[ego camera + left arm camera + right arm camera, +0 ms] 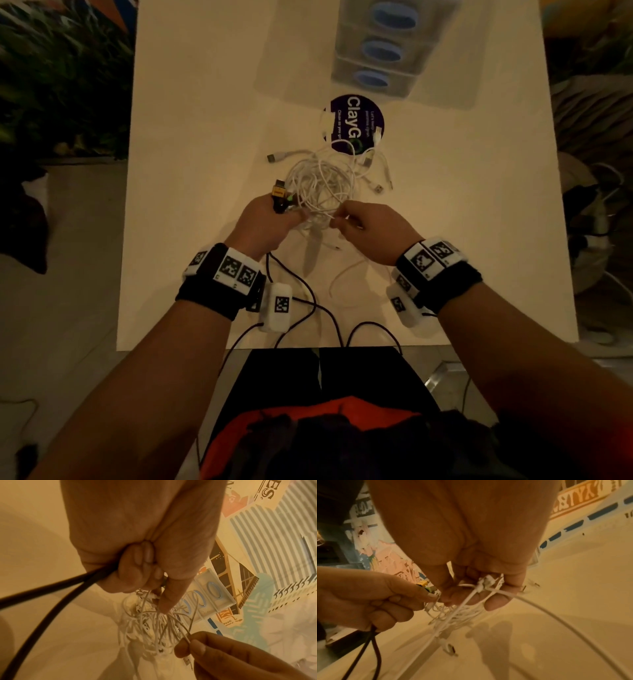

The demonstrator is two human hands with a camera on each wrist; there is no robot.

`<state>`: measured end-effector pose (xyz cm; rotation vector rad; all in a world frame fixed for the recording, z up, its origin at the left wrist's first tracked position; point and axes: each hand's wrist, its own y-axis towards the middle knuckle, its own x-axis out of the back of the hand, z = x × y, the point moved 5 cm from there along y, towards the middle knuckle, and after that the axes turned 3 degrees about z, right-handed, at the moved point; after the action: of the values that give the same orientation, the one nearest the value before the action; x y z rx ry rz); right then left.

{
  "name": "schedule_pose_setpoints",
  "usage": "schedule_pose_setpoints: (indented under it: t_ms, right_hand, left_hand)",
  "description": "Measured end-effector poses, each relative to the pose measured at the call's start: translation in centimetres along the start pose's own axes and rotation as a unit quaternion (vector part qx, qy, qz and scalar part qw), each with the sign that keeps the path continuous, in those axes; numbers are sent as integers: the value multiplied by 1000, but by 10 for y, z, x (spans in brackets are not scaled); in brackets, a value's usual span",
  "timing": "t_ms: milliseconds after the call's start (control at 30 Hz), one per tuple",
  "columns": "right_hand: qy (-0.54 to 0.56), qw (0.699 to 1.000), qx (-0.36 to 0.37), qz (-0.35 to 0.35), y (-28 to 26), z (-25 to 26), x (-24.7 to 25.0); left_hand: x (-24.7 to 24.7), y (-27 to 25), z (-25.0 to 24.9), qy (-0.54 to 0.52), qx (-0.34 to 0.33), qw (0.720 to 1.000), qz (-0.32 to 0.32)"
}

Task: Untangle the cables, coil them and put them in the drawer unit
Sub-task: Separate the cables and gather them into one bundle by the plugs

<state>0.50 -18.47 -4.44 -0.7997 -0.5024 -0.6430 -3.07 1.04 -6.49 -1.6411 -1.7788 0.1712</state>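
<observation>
A tangle of white cables (pixel 322 185) lies mid-table, partly lifted between my hands. My left hand (pixel 291 214) grips a black cable (pixel 51 595) whose yellow-labelled plug (pixel 279 193) sticks out past the fingers; the thumb reaches into the white tangle (pixel 154 622). My right hand (pixel 337 219) pinches a white cable strand (pixel 488 588) together with a small white connector at the tangle's near edge. In the left wrist view the right hand (pixel 190 647) pinches a thin white strand. The translucent drawer unit (pixel 380 51) with blue handles stands at the far side, its drawers closed.
A round purple sticker (pixel 354 123) lies between the tangle and the drawer unit. Loose white plug ends (pixel 376 188) spread to the right of the tangle. Black wrist-camera leads (pixel 308 308) trail over the white table's near edge (pixel 171 347).
</observation>
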Motion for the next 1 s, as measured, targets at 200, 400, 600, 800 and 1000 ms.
schedule_pose_setpoints:
  t_ms: [200,400,600,800,1000]
  right_hand:
    - [66,994,11,-83,0,-6,-7]
    - [106,987,12,-124,3,-11,-11]
    - [145,979,-3,-141,6,-12,-12]
    - [164,971,-15,-175,3,-11,-9]
    - [183,964,11,-192,1,-6,-6]
  left_hand:
    - [1,9,14,-86,72,994,-9]
    - [1,14,18,-157,111,981,-13]
    - [1,8,7,-153,69,986,20]
    - [-5,-1,-11,-127,41,989,63]
    - [3,4,-10,-275,118,953,47]
